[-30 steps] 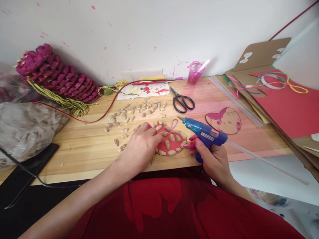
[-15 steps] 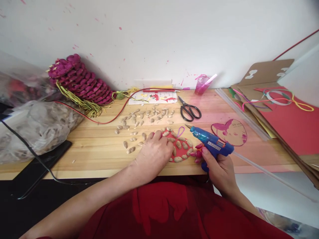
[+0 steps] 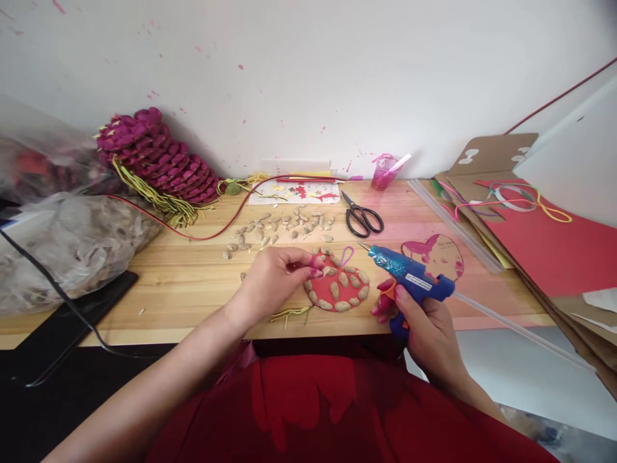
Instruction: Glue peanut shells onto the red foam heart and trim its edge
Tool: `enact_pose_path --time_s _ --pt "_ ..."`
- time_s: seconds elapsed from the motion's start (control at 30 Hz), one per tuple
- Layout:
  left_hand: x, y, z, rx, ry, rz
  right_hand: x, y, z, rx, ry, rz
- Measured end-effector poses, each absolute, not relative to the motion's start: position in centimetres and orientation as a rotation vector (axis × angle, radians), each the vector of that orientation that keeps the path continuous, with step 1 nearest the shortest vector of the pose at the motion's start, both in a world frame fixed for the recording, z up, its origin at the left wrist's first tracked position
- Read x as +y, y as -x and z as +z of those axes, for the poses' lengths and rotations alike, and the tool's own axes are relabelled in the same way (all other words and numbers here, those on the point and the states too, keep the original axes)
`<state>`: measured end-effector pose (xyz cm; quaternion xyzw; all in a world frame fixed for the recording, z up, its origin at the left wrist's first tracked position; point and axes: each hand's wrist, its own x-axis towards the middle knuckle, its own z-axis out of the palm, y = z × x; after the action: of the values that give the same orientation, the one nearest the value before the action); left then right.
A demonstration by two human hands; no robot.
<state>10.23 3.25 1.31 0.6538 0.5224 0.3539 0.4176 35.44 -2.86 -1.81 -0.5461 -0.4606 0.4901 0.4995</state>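
Note:
A red heart-shaped card [image 3: 326, 289] lies at the table's front, peanuts in their shells [image 3: 335, 290] set around its edge and within it. A purple cord loop [image 3: 346, 256] sticks out at its top. My left hand [image 3: 274, 276] is over the card's left side, thumb and fingertips pinched together; what they hold, if anything, is too small to make out. A peanut on the card is close by those fingertips. My right hand [image 3: 427, 321] grips a blue hot glue gun [image 3: 409, 273] right of the card, its nozzle pointing up-left and a clear glue stick [image 3: 520, 328] trailing from its back.
Loose peanuts [image 3: 274, 225] are scattered behind the card. Black-handled scissors [image 3: 361, 215], a pink cup [image 3: 384, 173] and a painted heart piece [image 3: 436, 254] lie beyond. Left are a plastic bag [image 3: 72, 251] and a purple peanut craft [image 3: 154, 154]; right, cardboard with red sheets [image 3: 559, 251].
My left hand has drawn back to the left and turned, uncovering more of the card's left side and yellow-green threads in front. The glue gun stays in my right hand, hardly moved.

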Motion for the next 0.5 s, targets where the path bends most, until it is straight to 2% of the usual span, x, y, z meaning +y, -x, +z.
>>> enact_pose_path --time_s 0.1,0.2,0.5 --pt "3.6 -9.5 1.6 1.087 -1.048 0.955 -3.8 -35.2 -0.1 -1.159 1.19 1.293" --pt "3.5 -9.3 1.4 0.977 -0.704 0.948 -4.4 -34.9 1.3 -1.258 1.156 1.317" --pt "2.9 -8.8 0.7 0.862 -0.563 0.892 -5.1 -33.9 2.9 -1.624 1.225 1.191"
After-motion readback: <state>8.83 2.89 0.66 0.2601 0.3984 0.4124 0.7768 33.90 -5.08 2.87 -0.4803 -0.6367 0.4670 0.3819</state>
